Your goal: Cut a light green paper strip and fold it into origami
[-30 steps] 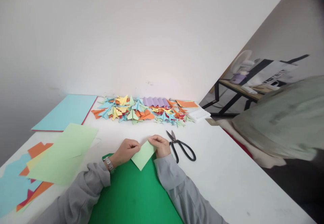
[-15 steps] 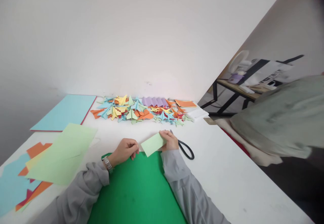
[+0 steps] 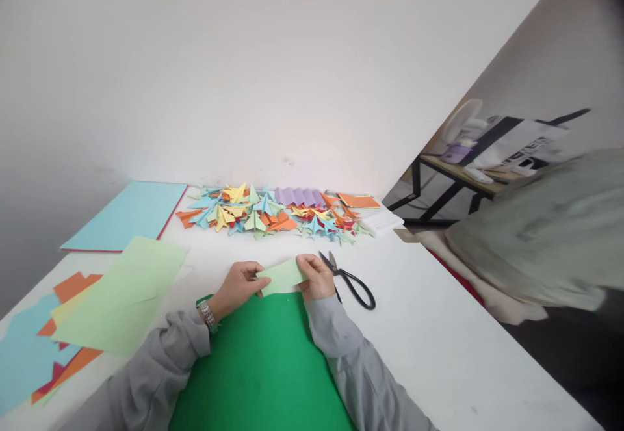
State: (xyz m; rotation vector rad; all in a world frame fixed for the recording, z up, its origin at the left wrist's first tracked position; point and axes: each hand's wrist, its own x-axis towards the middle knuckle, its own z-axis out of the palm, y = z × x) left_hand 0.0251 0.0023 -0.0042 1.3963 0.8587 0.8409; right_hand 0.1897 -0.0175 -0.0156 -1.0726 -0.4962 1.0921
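A small pale green paper piece (image 3: pixel 282 277) is held just above the far edge of a dark green sheet (image 3: pixel 258 366). My left hand (image 3: pixel 237 286) pinches its left end with curled fingers, and a metal watch shows on that wrist. My right hand (image 3: pixel 316 277) grips the right end of the same piece. Black scissors (image 3: pixel 351 281) lie on the white table (image 3: pixel 439 340), touching close to my right hand's far side.
A heap of folded coloured paper shapes (image 3: pixel 273 213) lies along the back wall, with a purple pleated piece (image 3: pixel 298 195). Light blue sheets (image 3: pixel 129 215), a pale green sheet (image 3: pixel 119 294) and orange scraps (image 3: pixel 73 288) sit left. Another person in a grey-green garment (image 3: pixel 541 236) is at right.
Half a second ago only my right hand held the green piece, near the scissors. It has come back left, and my left hand has taken hold of its other end.
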